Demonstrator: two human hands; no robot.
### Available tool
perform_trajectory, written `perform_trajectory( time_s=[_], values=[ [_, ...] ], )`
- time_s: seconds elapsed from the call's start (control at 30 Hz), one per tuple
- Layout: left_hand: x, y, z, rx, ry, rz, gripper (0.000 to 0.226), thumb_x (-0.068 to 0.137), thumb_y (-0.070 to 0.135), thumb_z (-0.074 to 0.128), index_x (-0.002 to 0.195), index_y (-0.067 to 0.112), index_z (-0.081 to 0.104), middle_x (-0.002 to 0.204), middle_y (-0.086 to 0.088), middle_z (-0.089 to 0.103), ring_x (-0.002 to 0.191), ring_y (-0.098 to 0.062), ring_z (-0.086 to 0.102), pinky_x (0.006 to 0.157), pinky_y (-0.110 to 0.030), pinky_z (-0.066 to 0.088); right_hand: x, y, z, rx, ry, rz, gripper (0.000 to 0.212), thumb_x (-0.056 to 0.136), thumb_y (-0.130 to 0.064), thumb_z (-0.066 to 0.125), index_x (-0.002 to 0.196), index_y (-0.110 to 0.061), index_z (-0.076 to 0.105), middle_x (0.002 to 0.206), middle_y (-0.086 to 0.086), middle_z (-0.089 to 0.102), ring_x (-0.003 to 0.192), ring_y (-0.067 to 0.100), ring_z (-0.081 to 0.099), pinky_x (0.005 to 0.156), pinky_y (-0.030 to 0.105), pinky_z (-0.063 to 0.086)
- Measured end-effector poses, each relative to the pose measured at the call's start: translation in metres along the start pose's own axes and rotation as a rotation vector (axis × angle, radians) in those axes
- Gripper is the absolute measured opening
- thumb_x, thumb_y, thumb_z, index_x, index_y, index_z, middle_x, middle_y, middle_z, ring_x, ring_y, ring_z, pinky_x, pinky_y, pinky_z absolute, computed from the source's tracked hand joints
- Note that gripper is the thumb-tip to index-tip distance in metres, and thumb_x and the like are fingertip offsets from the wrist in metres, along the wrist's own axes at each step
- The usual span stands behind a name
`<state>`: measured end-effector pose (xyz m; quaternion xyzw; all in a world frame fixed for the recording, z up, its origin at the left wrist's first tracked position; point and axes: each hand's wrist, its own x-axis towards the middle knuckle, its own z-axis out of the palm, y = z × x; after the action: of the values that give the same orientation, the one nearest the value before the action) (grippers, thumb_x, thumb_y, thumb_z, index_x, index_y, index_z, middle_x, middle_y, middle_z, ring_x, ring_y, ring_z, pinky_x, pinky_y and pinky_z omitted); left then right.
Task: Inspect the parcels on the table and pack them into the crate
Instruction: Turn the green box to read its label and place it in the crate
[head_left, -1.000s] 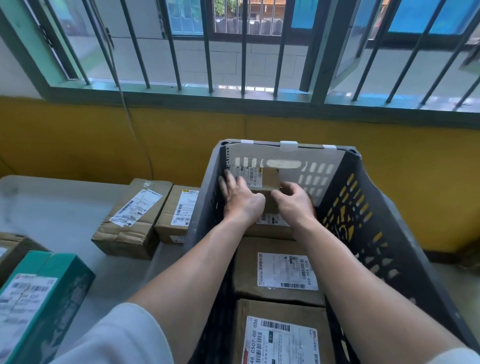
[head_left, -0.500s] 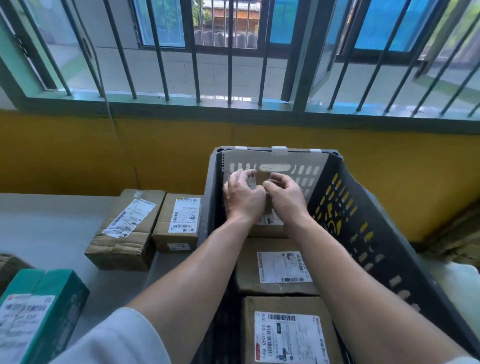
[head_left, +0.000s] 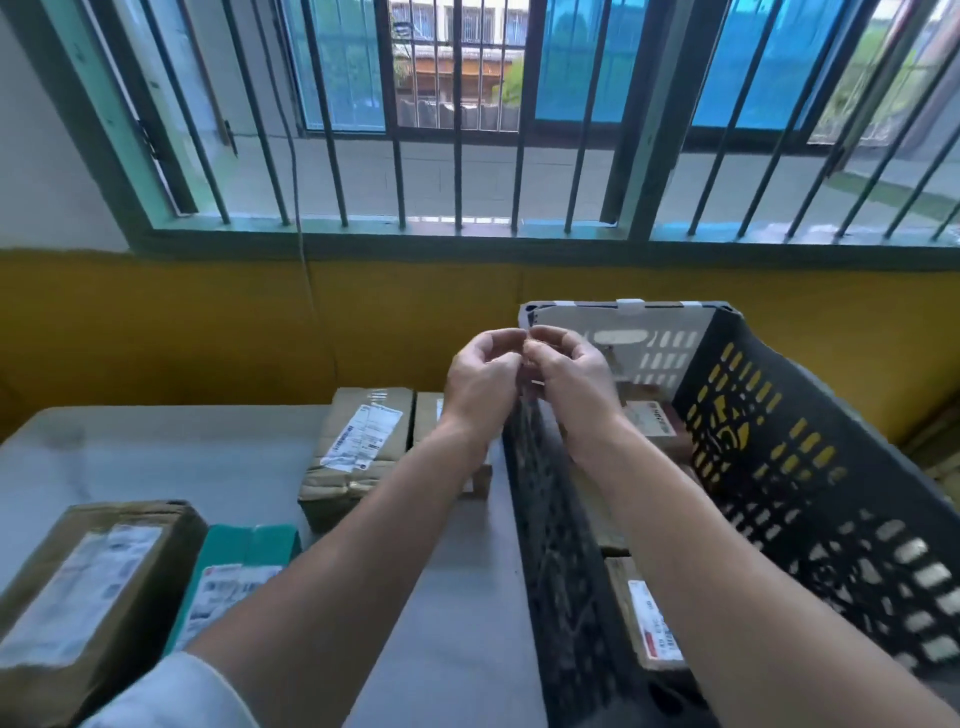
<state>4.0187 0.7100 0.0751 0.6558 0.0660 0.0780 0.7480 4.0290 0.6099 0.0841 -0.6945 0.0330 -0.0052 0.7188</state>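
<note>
Above the crate's left wall, mid-frame, left hand and right hand meet fingertip to fingertip, empty. Parcels lie below at lower left; others sit inside the crate.

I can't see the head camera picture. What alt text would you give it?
Two bare hands, left hand and right hand, meet fingertip to fingertip above the near corner of a dark slotted crate already holding brown parcels. On the grey table to the left wait three more brown boxes and a green box, below a barred window.
</note>
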Motion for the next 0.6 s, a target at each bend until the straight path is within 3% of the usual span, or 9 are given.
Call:
perform_trajectory(
  time_s=[0.17, 0.33, 0.47, 0.53, 0.6],
  values=[
    [-0.026, 0.000, -0.066, -0.007, 0.053, -0.017, 0.025, 0.093, 0.001, 0.054, 0.103, 0.017, 0.071, 0.086, 0.007, 0.077, 0.084, -0.008, 0.074, 0.065, -0.014, 0.053, -0.040, 0.005, 0.041, -0.023, -0.109, 0.022, 0.024, 0.098, -0.016, 0.063, 0.122, -0.013, 0.063, 0.115, 0.008, 0.073, 0.102, 0.018, 0.072, 0.085, 0.028, 0.058],
    [-0.050, -0.011, -0.135, 0.002, 0.169, -0.068, 0.025, 0.096, 0.002, 0.054, 0.097, 0.021, 0.070, 0.097, 0.002, 0.073, 0.092, -0.013, 0.068, 0.076, -0.020, 0.049, -0.075, 0.025, 0.099, -0.036, -0.198, 0.114, 0.025, 0.099, -0.012, 0.061, 0.124, -0.008, 0.064, 0.110, 0.008, 0.073, 0.092, 0.018, 0.068, 0.079, 0.029, 0.053],
    [-0.067, -0.023, -0.171, 0.038, 0.257, -0.103, 0.026, 0.097, 0.002, 0.053, 0.098, 0.022, 0.070, 0.097, 0.004, 0.073, 0.089, -0.014, 0.068, 0.080, -0.024, 0.055, -0.085, 0.049, 0.127, -0.057, -0.256, 0.159, 0.023, 0.099, -0.012, 0.062, 0.122, -0.010, 0.064, 0.095, -0.002, 0.070, 0.082, 0.009, 0.067, 0.073, 0.021, 0.054],
    [-0.076, -0.030, -0.186, 0.082, 0.306, -0.109, 0.025, 0.099, 0.006, 0.055, 0.099, 0.026, 0.070, 0.099, 0.006, 0.073, 0.088, -0.009, 0.068, 0.068, -0.015, 0.053, -0.089, 0.063, 0.137, -0.077, -0.291, 0.185, 0.026, 0.097, -0.012, 0.063, 0.123, -0.010, 0.065, 0.102, 0.001, 0.072, 0.090, 0.014, 0.069, 0.082, 0.026, 0.056],
    [-0.090, -0.037, -0.202, 0.172, 0.345, -0.132, 0.020, 0.101, 0.016, 0.056, 0.103, 0.031, 0.069, 0.104, 0.011, 0.072, 0.094, -0.004, 0.066, 0.066, -0.012, 0.050, -0.097, 0.079, 0.145, -0.116, -0.330, 0.219, 0.028, 0.096, -0.015, 0.065, 0.124, -0.013, 0.066, 0.113, 0.005, 0.072, 0.102, 0.019, 0.069, 0.093, 0.036, 0.055]
  ],
)
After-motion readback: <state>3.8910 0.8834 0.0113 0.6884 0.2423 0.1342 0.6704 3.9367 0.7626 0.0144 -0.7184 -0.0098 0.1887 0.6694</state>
